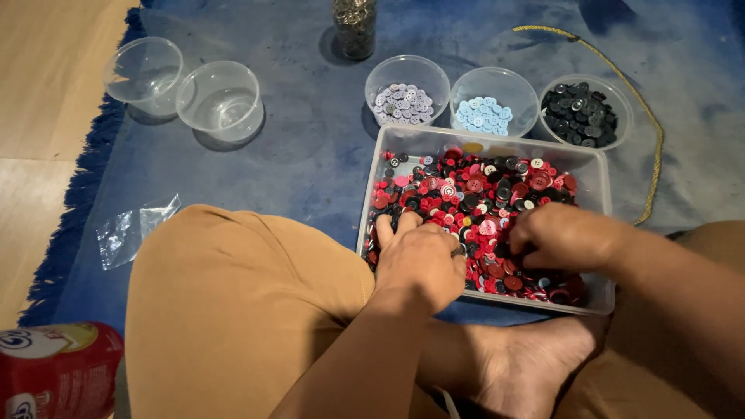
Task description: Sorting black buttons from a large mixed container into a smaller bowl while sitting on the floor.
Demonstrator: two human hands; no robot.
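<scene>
- I look down from the head camera and see both of my hands in a clear plastic tub (597,178).
- The tub is full of mixed buttons (473,198): mostly red, with black, pink and white ones too.
- The tub sits on a blue rug (310,147), right in front of my crossed legs in tan trousers.
- My left hand (419,260) lies palm down on the near left part of the pile. Its fingers are bent and dig into the buttons, so the grip is loosely curled. I cannot tell if it pinches a button.
- My right hand (563,237) lies on the near right part of the pile. Its fingers curl under and are hidden, so I cannot tell if this grip holds anything.
- The two hands are near each other but do not touch.
- Behind the tub stand three small clear bowls in a row, close to its far wall.
- The left bowl (407,93) holds pale grey buttons, the middle bowl (494,101) holds light blue buttons, and the right bowl (586,110) holds black buttons.
- Two empty bowls (186,89) stand side by side, far off to the left on the rug.
- A tall jar (355,27) stands at the top edge, filled with shiny bits.
- A yellow cord (636,93) curves around the right bowl.
- A clear plastic bag (132,229) lies on the rug by my left knee.
- A red can (58,372) is at the bottom left corner.
- My bare foot (528,365) rests just below the tub.
</scene>
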